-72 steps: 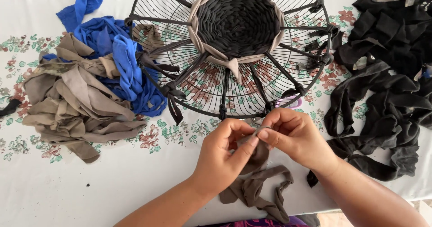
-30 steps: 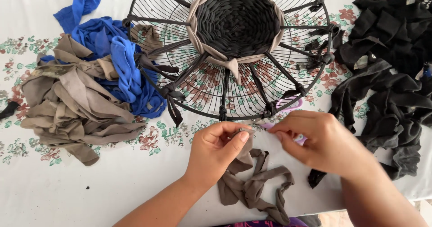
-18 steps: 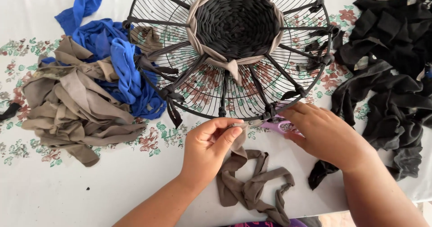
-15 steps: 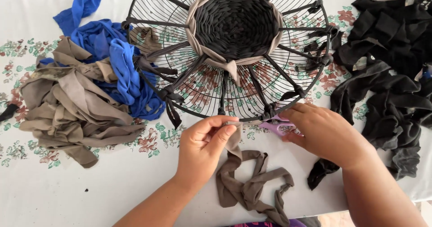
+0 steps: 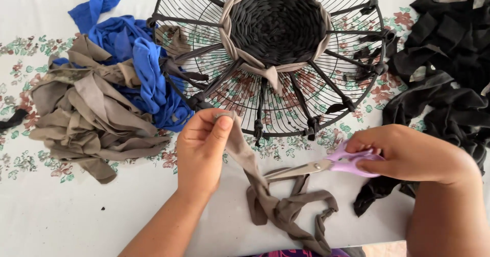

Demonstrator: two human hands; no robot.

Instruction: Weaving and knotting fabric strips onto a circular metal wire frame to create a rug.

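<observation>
Left hand (image 5: 200, 150) pinched the upper end of a taupe fabric strip (image 5: 265, 196) between thumb and fingertips (image 5: 222, 124), fingers clenched on it; the strip ran down and away from that pinch, then lay bunched and looped on the tablecloth (image 5: 61, 221) below and to the right of the fingers. Right hand (image 5: 403, 152) gripped the lilac handles of a pair of scissors (image 5: 326, 164), fingers threaded through and closed around them; the metal blades pointed from those fingers toward the strip, their tips lying at or just over the cloth. Whether the blades touched the strip could not be told. Beyond the fingertips of both hands sat a round black wire frame (image 5: 270, 58), its centre woven with black strips and ringed with a taupe band, black strips tied out along the spokes. Out past the left hand's knuckles lay a heap of taupe strips (image 5: 87, 114) with blue strips (image 5: 127, 48) on it, the blue touching the frame's rim. Beyond the right hand's knuckles lay a pile of black strips (image 5: 449, 73), one tail reaching under that wrist.
</observation>
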